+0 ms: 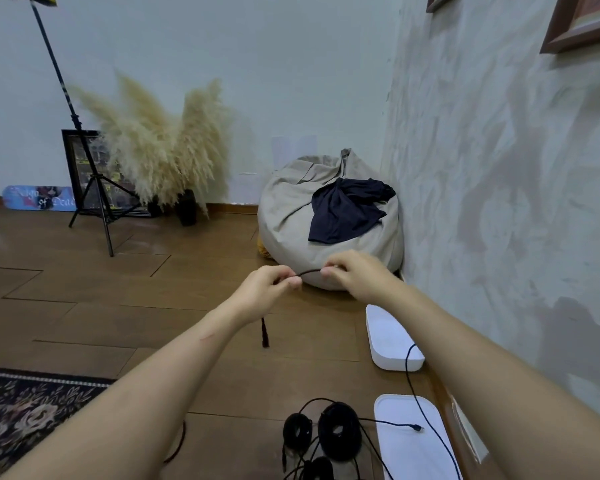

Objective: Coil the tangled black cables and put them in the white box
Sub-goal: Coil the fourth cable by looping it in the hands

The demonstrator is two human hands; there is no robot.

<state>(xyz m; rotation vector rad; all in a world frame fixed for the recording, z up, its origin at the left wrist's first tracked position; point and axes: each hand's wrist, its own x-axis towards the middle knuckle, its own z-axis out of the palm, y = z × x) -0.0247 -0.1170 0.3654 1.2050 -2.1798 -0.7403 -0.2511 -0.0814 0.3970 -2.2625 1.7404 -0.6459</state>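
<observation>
My left hand (269,289) and my right hand (355,275) are raised in front of me, each pinching a thin black cable (310,271) that spans the short gap between them. A cable end (264,332) hangs below my left wrist. From my right arm the cable runs down across the white box (392,341) by the wall and over the white lid (409,441) nearer me. Several coiled black cables (338,431) lie on the wooden floor at the bottom, loose strands around them.
A grey beanbag (291,209) with a dark cloth (347,209) on it fills the corner ahead. Pampas grass (160,147), a tripod stand (94,192) and a framed picture stand at the left wall. A patterned rug (25,410) lies at lower left. The wall is close on my right.
</observation>
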